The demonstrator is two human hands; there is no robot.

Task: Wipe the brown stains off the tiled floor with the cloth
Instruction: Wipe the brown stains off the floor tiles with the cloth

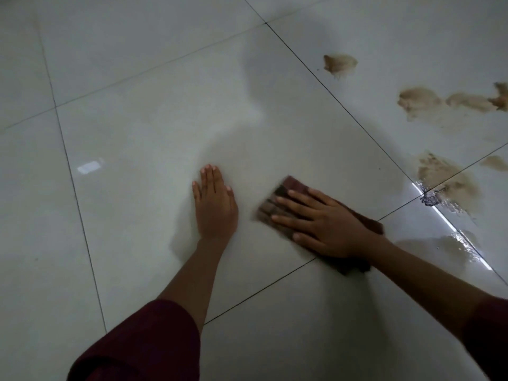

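Observation:
My right hand (319, 224) lies flat with spread, straight fingers on a dark brown checked cloth (277, 199), pressing it onto the pale tiled floor (137, 138). My left hand (215, 204) rests palm down on the tile just left of the cloth, fingers straight and together. Several brown stains mark the tiles to the right: one at the upper right (339, 63), a chain of smears (420, 101) near the right edge, and a larger wet one (445, 180) beside a grout crossing.
A wet, shiny streak (456, 235) runs along the grout line right of the cloth, with a puddle below it. Dark grout lines cross the floor. A bright reflection (88, 166) sits on the tile at the left.

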